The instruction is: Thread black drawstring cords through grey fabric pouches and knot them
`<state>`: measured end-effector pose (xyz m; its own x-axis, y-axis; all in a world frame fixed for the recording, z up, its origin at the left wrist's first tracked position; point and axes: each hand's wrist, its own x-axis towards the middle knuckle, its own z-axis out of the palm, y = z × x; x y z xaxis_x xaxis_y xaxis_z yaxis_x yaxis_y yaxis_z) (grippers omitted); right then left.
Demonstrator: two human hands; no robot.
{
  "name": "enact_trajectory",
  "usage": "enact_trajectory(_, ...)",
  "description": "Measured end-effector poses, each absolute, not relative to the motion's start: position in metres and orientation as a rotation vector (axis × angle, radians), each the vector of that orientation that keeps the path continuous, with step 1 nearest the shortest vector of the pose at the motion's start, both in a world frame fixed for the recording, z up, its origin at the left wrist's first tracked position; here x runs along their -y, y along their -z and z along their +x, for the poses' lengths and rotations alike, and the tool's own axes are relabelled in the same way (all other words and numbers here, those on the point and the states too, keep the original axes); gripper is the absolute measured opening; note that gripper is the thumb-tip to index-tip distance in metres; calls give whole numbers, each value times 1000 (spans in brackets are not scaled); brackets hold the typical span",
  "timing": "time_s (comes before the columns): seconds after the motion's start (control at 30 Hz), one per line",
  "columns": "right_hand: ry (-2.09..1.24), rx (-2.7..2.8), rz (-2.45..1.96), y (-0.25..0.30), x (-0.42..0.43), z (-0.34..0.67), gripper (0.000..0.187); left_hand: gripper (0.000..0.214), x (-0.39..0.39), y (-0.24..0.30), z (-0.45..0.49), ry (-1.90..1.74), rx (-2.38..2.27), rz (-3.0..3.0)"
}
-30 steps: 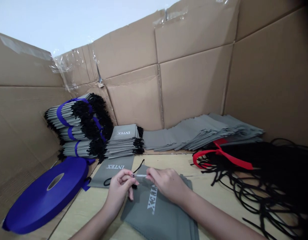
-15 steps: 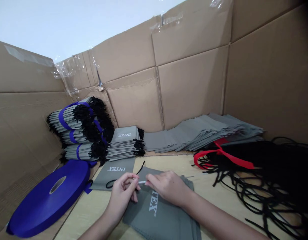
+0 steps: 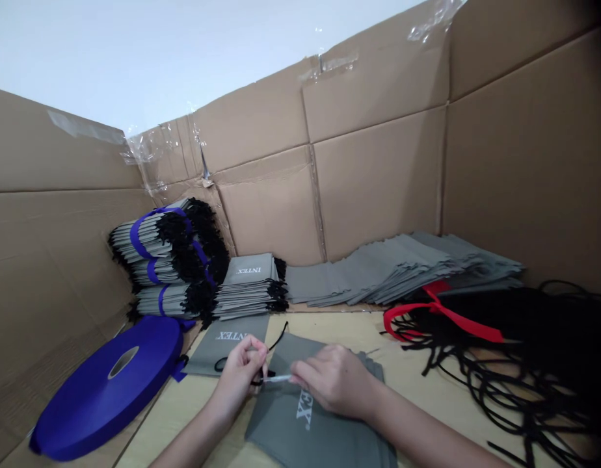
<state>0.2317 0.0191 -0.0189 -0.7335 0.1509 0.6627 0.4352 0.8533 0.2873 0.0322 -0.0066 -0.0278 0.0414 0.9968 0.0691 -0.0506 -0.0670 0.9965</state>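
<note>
Right hand (image 3: 335, 381) hides part of INTEX print (image 3: 303, 408); gray drawstring bag (image 3: 281, 432) cut off at bottom edge

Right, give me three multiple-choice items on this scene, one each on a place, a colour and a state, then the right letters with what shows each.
1. Where does the blue webbing roll lie?
A. Left of the left hand
B. On top of the bundled bags
C. Against the back cardboard wall

2. What colour is the ribbon on the black cords?
A. Blue
B. Red
C. White

3. How does the grey INTEX bag under the right hand lie?
A. Standing upright
B. Hanging in the air
C. Flat on the pale wooden board

1: A, the roll lies left of that hand.
2: B, the ribbon shows red.
3: C, the bag lies flat on the board.
</note>
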Motion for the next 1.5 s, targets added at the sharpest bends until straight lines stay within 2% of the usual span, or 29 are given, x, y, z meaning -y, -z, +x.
enact_trajectory(0.2,510,2382,-367,14,-14,231,32,36,1,38,31,-1302,-1124,1420)
enact_trajectory(0.33,368,2465,-497,11,-2,220,20,34,6,35,36,-1357,-1086,1396)
enact_trajectory(0.47,355,2526,-579,13,16,200,33,38,21,27,46,-1344,-1041,1384)
enact_trajectory(0.6,352,2535,-491,12,29,190,25,38,33,20,53,-1287,-1061,1358)
enact_trajectory(0.73,104,2530,-545,-3,35,193,19,34,30,21,51,-1330,-1071,1373)
enact_trajectory(0.97,-204,2484,-574,-4,31,194,28,15,28,21,48,-1295,-1016,1333)
enact_trajectory(1.23,-334,2389,-750,-5,32,191,25,25,29,21,48,-1323,-1027,1346)
enact_trajectory(1.5,-279,2378,-800,-1,32,188,26,28,30,26,50,-1308,-977,1385)
